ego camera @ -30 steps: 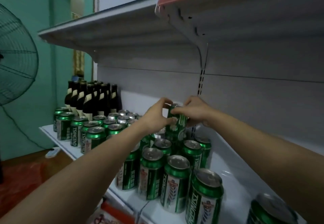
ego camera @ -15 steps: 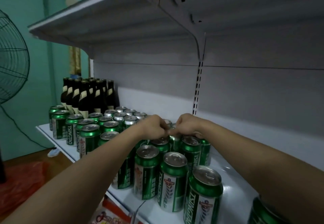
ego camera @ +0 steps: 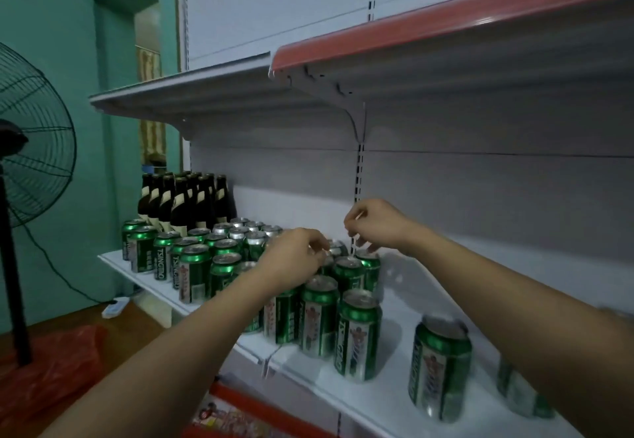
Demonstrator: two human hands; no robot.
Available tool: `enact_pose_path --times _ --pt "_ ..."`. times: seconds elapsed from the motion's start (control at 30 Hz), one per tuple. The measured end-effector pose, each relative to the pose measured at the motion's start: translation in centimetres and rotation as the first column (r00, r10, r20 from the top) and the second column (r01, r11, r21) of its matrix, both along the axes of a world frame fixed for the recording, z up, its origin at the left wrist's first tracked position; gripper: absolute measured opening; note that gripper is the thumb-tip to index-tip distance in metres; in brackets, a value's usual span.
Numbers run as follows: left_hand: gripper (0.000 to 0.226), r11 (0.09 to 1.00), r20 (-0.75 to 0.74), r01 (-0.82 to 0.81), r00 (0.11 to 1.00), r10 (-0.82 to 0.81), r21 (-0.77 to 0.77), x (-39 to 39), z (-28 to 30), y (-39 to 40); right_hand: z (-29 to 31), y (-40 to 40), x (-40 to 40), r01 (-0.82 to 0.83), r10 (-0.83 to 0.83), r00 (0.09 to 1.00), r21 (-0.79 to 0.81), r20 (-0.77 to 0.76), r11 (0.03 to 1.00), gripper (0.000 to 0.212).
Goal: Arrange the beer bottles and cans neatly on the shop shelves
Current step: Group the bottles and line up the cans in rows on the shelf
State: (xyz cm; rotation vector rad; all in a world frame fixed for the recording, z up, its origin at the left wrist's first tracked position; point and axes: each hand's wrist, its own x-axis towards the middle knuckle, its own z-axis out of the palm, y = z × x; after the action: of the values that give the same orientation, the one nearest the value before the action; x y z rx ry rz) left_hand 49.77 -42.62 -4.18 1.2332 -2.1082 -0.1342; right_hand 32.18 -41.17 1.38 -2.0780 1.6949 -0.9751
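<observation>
Several green beer cans [ego camera: 356, 334] stand in rows on the white middle shelf [ego camera: 387, 400]. Dark beer bottles [ego camera: 185, 201] are grouped at the shelf's back left. My left hand [ego camera: 295, 256] hovers over the back cans with its fingers loosely curled, and the fingertips sit close to the top of a rear can [ego camera: 338, 249]. My right hand [ego camera: 374, 228] is raised a little above the rearmost green can [ego camera: 368, 264], fingers loosely curled, holding nothing. A lone green can [ego camera: 439, 365] stands apart to the right, with another can [ego camera: 521, 396] partly hidden behind my right forearm.
The upper shelf [ego camera: 343, 94] with a red front strip overhangs closely above the cans. A standing fan [ego camera: 31, 156] and a red plastic bag [ego camera: 51, 362] are on the floor at left. Bare shelf surface lies behind and right of the cans.
The can both hands carried was lowered into the back of the group. Both hands have since come off it and lifted, the right one higher. The camera has tilted up.
</observation>
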Motion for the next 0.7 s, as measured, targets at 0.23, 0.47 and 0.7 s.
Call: enact_pose_path --times 0.23,0.47,0.7 --pt "0.014 0.974 -0.171 0.200 0.961 -0.216 -0.110 -0.6 -7.8 9.0 -7.3 10.2 -2.6 0.155 -0.153 0.988 -0.314 0.031 0.937 0.012" --pt "0.069 0.922 0.428 0.371 0.855 -0.292 -0.112 -4.0 -14.3 11.0 -13.1 14.9 -5.7 0.392 -0.205 0.905 -0.543 0.374 0.743 0.014" --pt "0.048 0.737 0.407 0.413 0.890 -0.204 -0.535 -5.8 -19.6 9.1 -17.4 13.7 -5.9 0.342 -0.166 0.886 -0.367 0.433 0.865 0.017"
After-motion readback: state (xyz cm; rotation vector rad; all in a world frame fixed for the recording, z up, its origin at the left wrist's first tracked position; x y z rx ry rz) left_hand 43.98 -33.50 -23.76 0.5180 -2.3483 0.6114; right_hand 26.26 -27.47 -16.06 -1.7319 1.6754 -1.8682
